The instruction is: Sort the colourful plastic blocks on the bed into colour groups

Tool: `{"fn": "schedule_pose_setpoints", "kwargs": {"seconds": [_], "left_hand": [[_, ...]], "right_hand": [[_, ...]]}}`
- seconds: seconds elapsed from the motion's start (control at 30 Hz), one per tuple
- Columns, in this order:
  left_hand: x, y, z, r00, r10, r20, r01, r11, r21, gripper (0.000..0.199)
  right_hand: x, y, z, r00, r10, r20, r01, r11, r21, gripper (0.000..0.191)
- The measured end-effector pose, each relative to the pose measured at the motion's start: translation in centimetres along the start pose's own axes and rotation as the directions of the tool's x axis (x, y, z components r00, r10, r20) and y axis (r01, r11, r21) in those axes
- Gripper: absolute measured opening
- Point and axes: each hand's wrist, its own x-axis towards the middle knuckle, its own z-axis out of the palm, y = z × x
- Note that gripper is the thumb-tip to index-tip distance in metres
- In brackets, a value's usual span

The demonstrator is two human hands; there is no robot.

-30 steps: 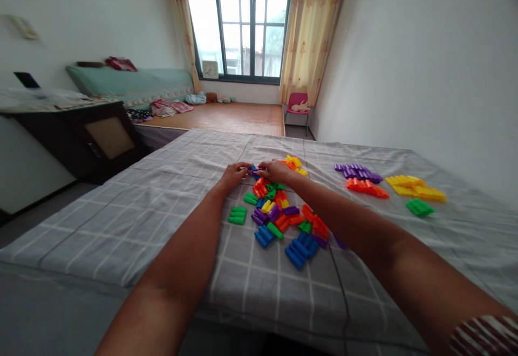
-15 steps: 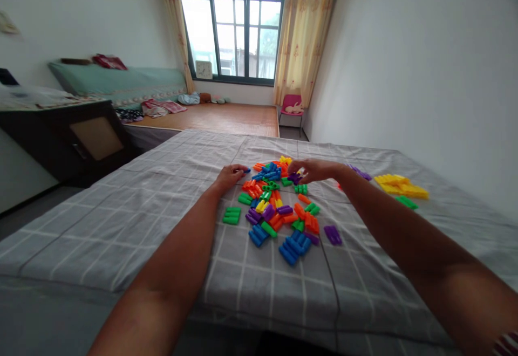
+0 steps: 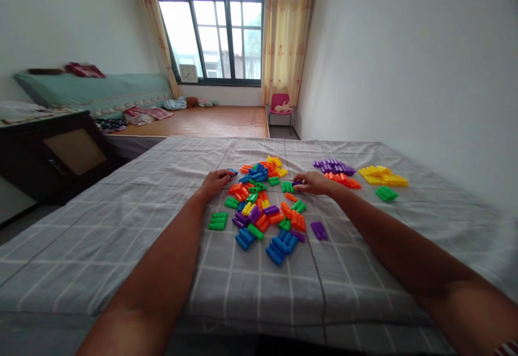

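Observation:
My left hand [image 3: 216, 182] is closed at the left side of the mixed heap, its fingertips on a small blue piece [image 3: 232, 171]. At the heap's right side my right hand [image 3: 311, 182] pinches a purple piece [image 3: 297, 183], close beside a green piece [image 3: 287, 187]. Between the hands lie blue pieces [image 3: 258, 172], orange pieces [image 3: 240, 190] and more green, yellow and purple ones, loosely piled. Nearer to me are blue pieces [image 3: 279, 249] and a separate purple piece [image 3: 319, 230].
Right of the heap lie a purple group [image 3: 334, 166], an orange group [image 3: 343, 180], a yellow group [image 3: 382, 176] and a green group [image 3: 386, 193]. All rest on a grey checked cloth [image 3: 162, 226]. Behind are a wooden platform [image 3: 222, 121] and a pink chair [image 3: 280, 102].
The view has turned slightly to the right. My right hand has moved from the heap's back right edge to its right side, with the purple piece; the left still touches the blue piece.

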Motion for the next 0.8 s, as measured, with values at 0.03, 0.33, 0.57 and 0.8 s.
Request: {"fn": "schedule_pose_setpoints", "kwargs": {"seconds": [0.03, 0.33, 0.57, 0.8], "left_hand": [[0.1, -0.1, 0.0, 1.000, 0.001, 0.004, -0.001, 1.000, 0.002, 0.035], [0.4, -0.8, -0.2, 1.000, 0.012, 0.019, -0.012, 1.000, 0.011, 0.037], [0.4, -0.9, -0.1, 1.000, 0.008, 0.021, -0.008, 1.000, 0.028, 0.036], [0.7, -1.9, 0.0, 0.999, 0.029, 0.033, -0.030, 0.999, 0.029, 0.038]], "right_hand": [[-0.2, -0.1, 0.2, 0.999, -0.031, -0.009, 0.031, 0.999, 0.012, 0.040], [1.6, 6.4, -5.4, 0.940, 0.106, -0.324, -0.129, 0.990, -0.050, 0.041], [3.1, 9.1, -4.2, 0.975, 0.136, -0.174, -0.173, 0.961, -0.214, 0.039], [2.7, 8.1, -3.8, 0.959, 0.148, -0.241, -0.218, 0.931, -0.294, 0.034]]}}
